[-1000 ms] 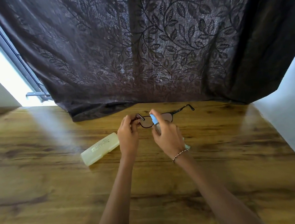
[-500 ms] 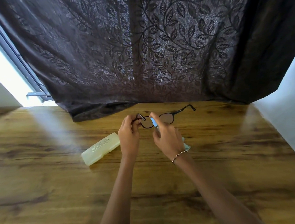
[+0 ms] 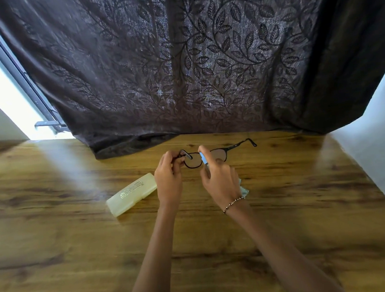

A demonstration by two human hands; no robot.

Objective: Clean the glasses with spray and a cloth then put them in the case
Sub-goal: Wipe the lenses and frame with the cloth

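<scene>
Dark-framed glasses (image 3: 219,154) are held up over the wooden table (image 3: 79,247), temples unfolded, one pointing right. My left hand (image 3: 168,181) pinches the frame's left end. My right hand (image 3: 219,178) grips a small spray bottle (image 3: 203,158) with a blue top, index finger on the top, right in front of the left lens. A pale green cloth (image 3: 244,190) peeks out from under my right hand; whether it lies on the table or is held I cannot tell. A closed, pale yellow translucent case (image 3: 132,194) lies on the table left of my left hand.
A dark leaf-patterned curtain (image 3: 192,65) hangs along the table's back edge, its hem resting on the wood. A bright window frame (image 3: 20,78) is at far left. A white wall (image 3: 382,135) borders the table on the right.
Both hands and the glasses have stayed almost in place, shifting only slightly. My right index finger remains on the bottle's top.
</scene>
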